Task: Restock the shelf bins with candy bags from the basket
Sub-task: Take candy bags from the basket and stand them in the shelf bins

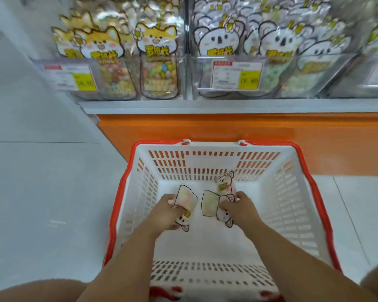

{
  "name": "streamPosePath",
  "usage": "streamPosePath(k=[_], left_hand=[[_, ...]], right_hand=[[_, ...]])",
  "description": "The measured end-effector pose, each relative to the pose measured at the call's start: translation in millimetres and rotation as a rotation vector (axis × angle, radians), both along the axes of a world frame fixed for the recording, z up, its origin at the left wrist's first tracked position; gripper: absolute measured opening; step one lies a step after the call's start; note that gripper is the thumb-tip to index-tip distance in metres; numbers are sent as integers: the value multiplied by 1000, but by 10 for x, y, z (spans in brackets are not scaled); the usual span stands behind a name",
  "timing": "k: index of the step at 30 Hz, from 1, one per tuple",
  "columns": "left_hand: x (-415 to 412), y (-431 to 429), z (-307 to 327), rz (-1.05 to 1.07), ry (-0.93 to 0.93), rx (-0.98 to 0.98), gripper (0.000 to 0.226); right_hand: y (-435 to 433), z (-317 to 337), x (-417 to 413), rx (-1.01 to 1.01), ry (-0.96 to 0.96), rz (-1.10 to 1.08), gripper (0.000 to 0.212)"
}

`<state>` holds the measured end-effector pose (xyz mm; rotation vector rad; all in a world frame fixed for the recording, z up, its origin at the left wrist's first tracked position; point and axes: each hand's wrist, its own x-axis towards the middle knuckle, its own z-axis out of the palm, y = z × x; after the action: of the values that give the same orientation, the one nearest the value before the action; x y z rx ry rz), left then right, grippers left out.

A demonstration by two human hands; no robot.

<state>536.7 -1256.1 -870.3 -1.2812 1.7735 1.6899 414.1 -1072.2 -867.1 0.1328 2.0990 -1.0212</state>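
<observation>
While both arms reach down into the white slotted plastic basket with a red rim standing on the pale tiled floor, the step in hand is gathering the last stock to carry up. The left hand has its fingers curled round one small clear candy bag with a black outline and pastel sweets, its animal-shaped top pointing toward the near side. The right hand grips a second pastel candy bag and apparently also a koala-topped bag standing up behind its fingers; motion blur hides whether that one is truly pinched or only leaning there. Apart from these three bags the basket floor shows nothing else, so this looks like the final load. The next move calls for lifting both hands clear of the basket walls and matching each bag to its print. Beyond the basket rise the orange base panel and white shelf ledge. On it, the far left clear plastic bin is packed with yellow fox-faced bags of coloured sweets, and the far right clear plastic bin with white koala-faced bags; each bin carries a price label with a yellow tag.
</observation>
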Motion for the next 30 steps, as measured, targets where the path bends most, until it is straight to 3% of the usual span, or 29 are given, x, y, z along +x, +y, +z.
streamPosePath(k=[3,6,12,15,18,22,26,30], left_hand=[[-65,81,380,-15,57,-60,43],[-129,243,814,-51,141,-104,42],[-180,531,1613,-140,402,-244,40],[-171,621,1941,-302,522,-279,79],[-158,625,2185,-444,584,-456,107],[-147,447,2548,-594,664,-746,133],[-166,236,2835,-677,761,-1089,116],[-245,15,2913,-538,898,-1137,88]], right_hand=[[34,365,131,-91,132,-42,25],[22,682,320,-239,258,-73,27],[-5,1370,332,-495,286,-137,29],[-17,1714,225,-638,185,-171,34],[-34,2049,149,-741,134,-159,49],[-30,2535,123,-860,108,-34,26],[-107,2883,115,-909,26,6,36],[-257,3060,36,-995,-10,92,69]])
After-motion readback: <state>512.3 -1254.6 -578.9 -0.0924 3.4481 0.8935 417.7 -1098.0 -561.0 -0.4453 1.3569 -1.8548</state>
